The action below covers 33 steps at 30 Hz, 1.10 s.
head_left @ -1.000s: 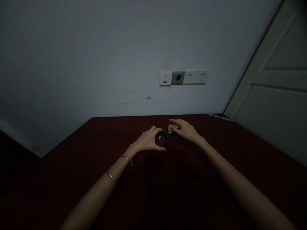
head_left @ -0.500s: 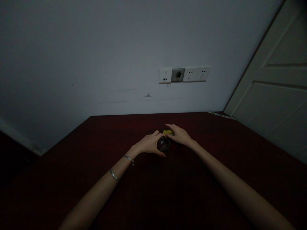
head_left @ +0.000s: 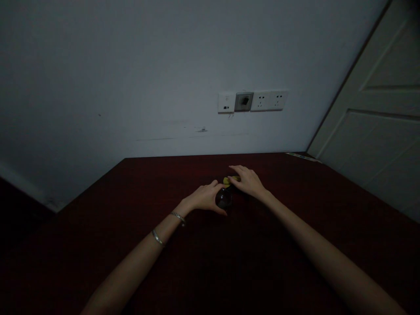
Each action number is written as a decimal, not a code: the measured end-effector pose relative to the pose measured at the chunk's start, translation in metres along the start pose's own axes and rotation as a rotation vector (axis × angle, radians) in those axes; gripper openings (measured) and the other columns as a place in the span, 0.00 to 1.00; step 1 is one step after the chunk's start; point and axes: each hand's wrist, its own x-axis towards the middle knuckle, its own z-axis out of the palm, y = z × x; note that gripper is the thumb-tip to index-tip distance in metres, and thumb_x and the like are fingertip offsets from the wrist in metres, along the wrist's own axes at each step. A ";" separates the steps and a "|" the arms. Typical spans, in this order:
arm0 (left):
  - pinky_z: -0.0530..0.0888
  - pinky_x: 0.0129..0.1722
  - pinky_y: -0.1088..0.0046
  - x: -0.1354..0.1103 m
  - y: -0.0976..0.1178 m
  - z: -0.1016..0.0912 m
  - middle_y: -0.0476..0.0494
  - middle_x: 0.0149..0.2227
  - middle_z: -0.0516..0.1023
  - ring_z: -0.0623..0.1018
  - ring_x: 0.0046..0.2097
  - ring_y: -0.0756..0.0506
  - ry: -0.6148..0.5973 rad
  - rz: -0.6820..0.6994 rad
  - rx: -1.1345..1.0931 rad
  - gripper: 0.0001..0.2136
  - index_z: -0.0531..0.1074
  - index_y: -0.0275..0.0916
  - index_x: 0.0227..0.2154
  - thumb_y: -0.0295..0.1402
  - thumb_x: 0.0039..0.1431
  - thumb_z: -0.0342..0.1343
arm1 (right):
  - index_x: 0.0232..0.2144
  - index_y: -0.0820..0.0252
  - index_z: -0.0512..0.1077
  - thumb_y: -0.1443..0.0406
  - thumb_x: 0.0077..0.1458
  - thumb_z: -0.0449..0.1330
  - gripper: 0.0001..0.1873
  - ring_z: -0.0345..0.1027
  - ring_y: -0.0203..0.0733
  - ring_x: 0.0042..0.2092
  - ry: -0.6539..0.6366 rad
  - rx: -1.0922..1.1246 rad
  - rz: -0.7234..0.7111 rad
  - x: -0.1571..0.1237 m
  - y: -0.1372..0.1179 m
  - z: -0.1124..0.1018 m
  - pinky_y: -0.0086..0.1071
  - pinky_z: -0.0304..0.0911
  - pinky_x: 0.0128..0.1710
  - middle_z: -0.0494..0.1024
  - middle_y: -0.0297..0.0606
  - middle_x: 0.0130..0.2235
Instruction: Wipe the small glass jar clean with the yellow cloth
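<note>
In dim light my left hand (head_left: pixel 204 197) curls round a small dark round glass object (head_left: pixel 223 199) that stands on the dark red table (head_left: pixel 210 262). Two thin bracelets circle that wrist. Just to its right my right hand (head_left: pixel 247 181) rests fingers-down on a small yellow object (head_left: pixel 227 180), pinching it against the table beside the glass. What the yellow piece is I cannot make out. The two hands almost touch.
A grey-white wall rises behind the table, with a row of white sockets and a grey switch (head_left: pixel 252 101). A pale panelled door (head_left: pixel 377 127) stands at the right. A thin light strip (head_left: pixel 302 156) lies at the table's back right corner.
Both hands have drawn slightly nearer to me with the glass object and the yellow piece. The right hand now sits a little further from the glass than half a second ago.
</note>
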 end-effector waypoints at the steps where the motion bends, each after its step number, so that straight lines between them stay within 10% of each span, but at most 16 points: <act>1: 0.72 0.40 0.63 0.000 -0.001 0.001 0.41 0.47 0.67 0.73 0.45 0.37 0.002 -0.001 -0.002 0.39 0.61 0.44 0.53 0.54 0.37 0.64 | 0.56 0.60 0.64 0.56 0.59 0.52 0.25 0.66 0.51 0.53 0.000 0.004 0.000 0.000 0.001 0.000 0.44 0.62 0.51 0.72 0.46 0.54; 33: 0.72 0.41 0.62 0.001 -0.002 0.008 0.40 0.48 0.67 0.73 0.47 0.36 -0.016 -0.020 -0.028 0.38 0.61 0.42 0.51 0.55 0.37 0.64 | 0.53 0.60 0.68 0.59 0.57 0.53 0.23 0.67 0.52 0.52 -0.079 0.007 0.013 -0.001 0.003 -0.004 0.45 0.61 0.50 0.73 0.45 0.53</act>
